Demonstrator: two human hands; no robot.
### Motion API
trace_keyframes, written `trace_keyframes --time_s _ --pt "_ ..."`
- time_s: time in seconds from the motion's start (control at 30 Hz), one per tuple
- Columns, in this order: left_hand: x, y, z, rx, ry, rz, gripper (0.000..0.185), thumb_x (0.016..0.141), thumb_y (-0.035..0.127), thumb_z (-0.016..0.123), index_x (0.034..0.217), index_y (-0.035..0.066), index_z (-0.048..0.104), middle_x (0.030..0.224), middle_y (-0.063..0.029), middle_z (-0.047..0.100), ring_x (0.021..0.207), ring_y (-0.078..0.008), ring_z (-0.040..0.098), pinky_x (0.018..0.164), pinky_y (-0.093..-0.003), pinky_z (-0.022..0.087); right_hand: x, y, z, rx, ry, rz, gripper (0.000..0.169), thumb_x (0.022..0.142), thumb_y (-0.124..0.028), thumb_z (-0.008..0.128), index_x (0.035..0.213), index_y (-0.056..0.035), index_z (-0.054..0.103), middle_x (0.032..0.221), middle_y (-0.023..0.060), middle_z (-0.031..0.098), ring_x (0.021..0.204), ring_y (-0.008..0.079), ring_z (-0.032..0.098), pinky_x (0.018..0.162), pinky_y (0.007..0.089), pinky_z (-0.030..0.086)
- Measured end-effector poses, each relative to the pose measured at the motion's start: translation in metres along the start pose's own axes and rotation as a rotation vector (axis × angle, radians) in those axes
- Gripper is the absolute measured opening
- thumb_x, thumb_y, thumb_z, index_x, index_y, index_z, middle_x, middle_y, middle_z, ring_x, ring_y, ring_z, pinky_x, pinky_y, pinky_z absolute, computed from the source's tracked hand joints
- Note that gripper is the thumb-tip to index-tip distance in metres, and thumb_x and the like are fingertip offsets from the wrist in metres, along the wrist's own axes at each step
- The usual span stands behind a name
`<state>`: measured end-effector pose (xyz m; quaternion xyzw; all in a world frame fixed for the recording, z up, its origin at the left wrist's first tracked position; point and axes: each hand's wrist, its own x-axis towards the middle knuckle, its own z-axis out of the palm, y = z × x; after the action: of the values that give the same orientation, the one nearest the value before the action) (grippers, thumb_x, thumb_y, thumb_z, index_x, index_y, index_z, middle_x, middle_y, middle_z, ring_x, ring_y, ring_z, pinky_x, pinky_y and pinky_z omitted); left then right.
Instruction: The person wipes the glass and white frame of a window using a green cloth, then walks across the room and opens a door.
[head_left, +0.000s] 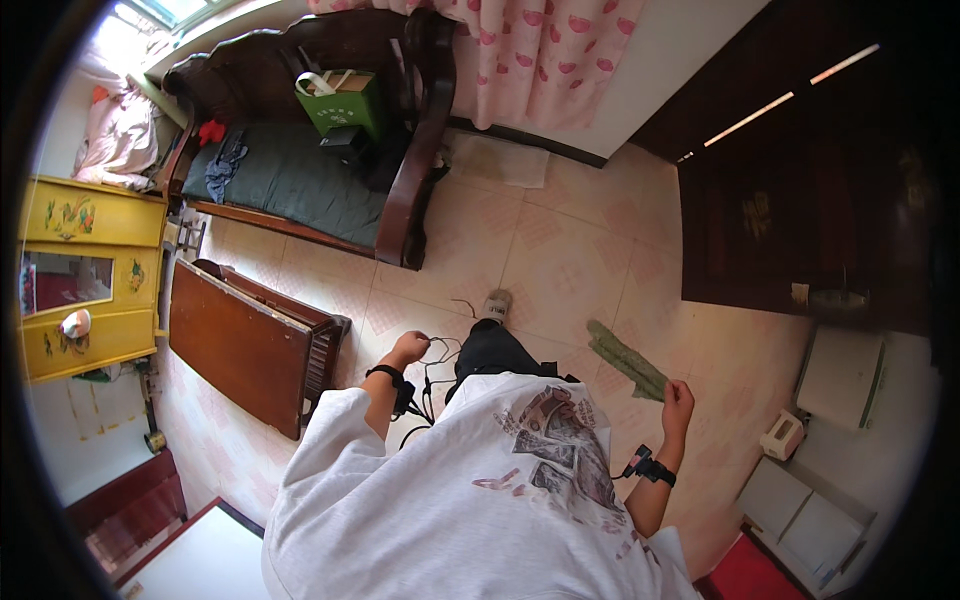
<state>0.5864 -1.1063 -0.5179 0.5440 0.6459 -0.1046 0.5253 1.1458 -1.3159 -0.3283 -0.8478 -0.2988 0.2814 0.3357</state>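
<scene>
My right hand (679, 397) is closed on one end of a long, flat, mottled green piece (626, 358), perhaps cloth or a leaf; it stretches away to the upper left over the tiled floor. On the other side, my left hand (411, 346) has curled fingers around or against thin dark cables (429, 382), which loop beside my leg. Each wrist wears a black strap with a small device. One shoe (497, 306) shows on the floor ahead.
A dark wooden bench (405, 202) with a green bag (349, 105) stands ahead left. A brown wooden table (240, 349) is left, near a yellow cabinet (94, 217). Dark doors (787, 225) are at the right, white boxes (840, 375) below them. A mat (499, 159) lies beneath the curtain.
</scene>
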Motion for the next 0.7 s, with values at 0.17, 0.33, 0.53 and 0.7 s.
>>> trace_keyframes --time_s 0.17,0.33,0.53,0.7 --pt "0.000 0.071 0.008 0.280 0.040 0.017 0.035 0.078 0.026 0.054 0.104 0.008 0.070 0.106 -0.0192 0.068 0.102 -0.0365 0.063 0.090 -0.0411 0.049 -0.013 0.021 -0.001 0.003 0.037 0.061 0.016 0.092 -0.014 0.061 0.095 0.0020 0.062 0.079 0.0033 0.061 0.074 0.0119 0.056 0.071 0.0262 0.046" --pt "0.011 0.127 0.043 0.382 0.096 0.142 0.032 0.081 0.026 0.052 0.100 0.008 0.070 0.099 -0.0200 0.069 0.098 -0.0367 0.064 0.084 -0.0422 0.051 -0.037 0.076 -0.032 0.101 0.161 0.113 0.018 0.092 -0.015 0.062 0.095 0.0021 0.063 0.079 0.0038 0.062 0.073 0.0118 0.055 0.069 0.0270 0.046" --pt "0.030 0.198 0.125 0.547 -0.124 0.516 0.027 0.082 0.026 0.054 0.098 0.011 0.070 0.100 -0.0168 0.069 0.096 -0.0360 0.064 0.082 -0.0424 0.051 -0.081 0.184 -0.084 0.266 0.401 0.114 0.017 0.091 -0.014 0.062 0.093 0.0020 0.064 0.079 0.0040 0.062 0.073 0.0105 0.055 0.067 0.0262 0.046" --pt "-0.003 0.313 0.216 0.704 -0.216 0.596 0.025 0.085 0.027 0.055 0.099 0.014 0.070 0.100 -0.0156 0.069 0.097 -0.0334 0.065 0.084 -0.0417 0.052 -0.113 0.222 -0.127 0.414 0.587 0.149 0.018 0.092 -0.016 0.061 0.089 0.0012 0.064 0.076 0.0011 0.060 0.071 0.0090 0.053 0.065 0.0254 0.044"
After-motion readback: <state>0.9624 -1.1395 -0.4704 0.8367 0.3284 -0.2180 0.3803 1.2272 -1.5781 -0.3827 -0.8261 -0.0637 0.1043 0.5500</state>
